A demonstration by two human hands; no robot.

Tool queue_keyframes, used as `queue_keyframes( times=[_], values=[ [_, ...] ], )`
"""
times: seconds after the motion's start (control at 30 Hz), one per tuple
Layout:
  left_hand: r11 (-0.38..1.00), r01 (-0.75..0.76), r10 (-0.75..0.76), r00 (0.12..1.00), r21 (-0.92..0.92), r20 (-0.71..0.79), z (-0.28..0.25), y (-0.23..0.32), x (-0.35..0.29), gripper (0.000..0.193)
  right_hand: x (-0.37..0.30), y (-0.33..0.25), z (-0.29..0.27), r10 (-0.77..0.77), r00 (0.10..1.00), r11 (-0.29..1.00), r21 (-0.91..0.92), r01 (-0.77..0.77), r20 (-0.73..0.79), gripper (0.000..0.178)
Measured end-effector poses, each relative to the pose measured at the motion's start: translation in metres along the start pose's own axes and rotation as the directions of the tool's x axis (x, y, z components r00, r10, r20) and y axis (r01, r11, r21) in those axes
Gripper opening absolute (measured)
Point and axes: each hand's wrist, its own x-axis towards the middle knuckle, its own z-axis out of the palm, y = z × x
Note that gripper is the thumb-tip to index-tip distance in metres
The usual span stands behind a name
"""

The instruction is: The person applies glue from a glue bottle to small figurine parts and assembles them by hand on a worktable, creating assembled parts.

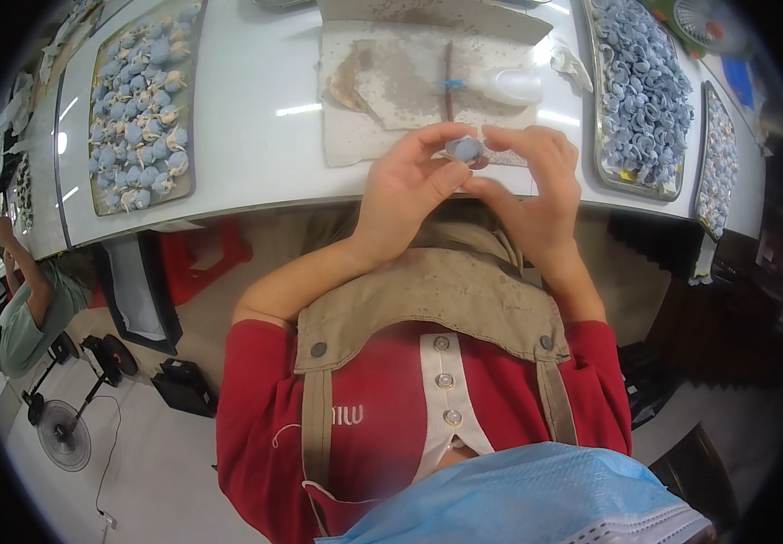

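Observation:
My left hand (410, 181) pinches a small rounded blue-grey piece (466, 150) between thumb and fingers, just above the table's front edge. It looks like a fabric or clay flower bud, with a paler fringe below. At its right side is my right hand (541, 172), index finger and thumb curved and spread apart. The right index tip is close to the piece's upper edge; whether it touches cannot be made out. Beyond both hands lies a stained cardboard sheet (342, 140), bearing a white squeeze bottle (505, 87) with a blue tip and a thin brown stick (449, 100).
On the left, a tray (188, 136) holds several blue-grey buds with cream parts. Another tray (672, 192) of curled blue-grey pieces stands right, with a narrower tray (718, 163) beyond. A crumpled white tissue (573, 68) lies between. A floor fan (63, 435) and another person's arm (33, 281) are at left.

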Motion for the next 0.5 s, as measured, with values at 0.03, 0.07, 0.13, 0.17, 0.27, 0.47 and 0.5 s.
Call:
queue_keyframes(
  times=[0.03,0.07,0.13,0.17,0.27,0.47,0.5],
  values=[
    [1.0,0.002,-0.002,1.0,-0.002,0.001,0.001,-0.001,0.001,0.037,-0.002,0.007,0.001,-0.061,0.998,0.997,-0.043,0.06,-0.005,0.034],
    [1.0,-0.019,0.02,1.0,0.009,-0.013,0.001,-0.001,0.002,0.038,-0.003,0.012,0.002,-0.121,0.993,0.989,-0.086,0.12,-0.007,0.031],
    [0.999,-0.037,0.037,0.999,0.024,-0.029,0.002,-0.002,0.003,0.039,-0.005,0.012,0.004,-0.164,0.986,0.979,-0.13,0.158,-0.032,0.029],
    [0.998,0.0,0.003,0.999,0.06,-0.054,0.003,0.0,0.003,0.039,-0.005,0.012,0.005,-0.209,0.976,0.965,-0.175,0.197,-0.054,0.026],
    [0.978,0.067,-0.055,0.996,0.198,-0.066,0.0,0.003,0.001,0.039,-0.005,0.012,0.005,-0.28,0.957,0.938,-0.236,0.256,-0.076,0.025],
    [0.919,0.109,-0.1,0.994,0.379,-0.043,0.004,0.008,0.001,0.038,-0.001,0.009,-0.008,-0.269,0.963,0.939,-0.213,0.269,0.03,0.023],
    [0.928,0.095,-0.086,0.995,0.36,-0.042,0.004,0.008,0.001,0.037,0.0,0.009,-0.011,-0.268,0.963,0.941,-0.209,0.267,0.028,0.023]
  ],
)
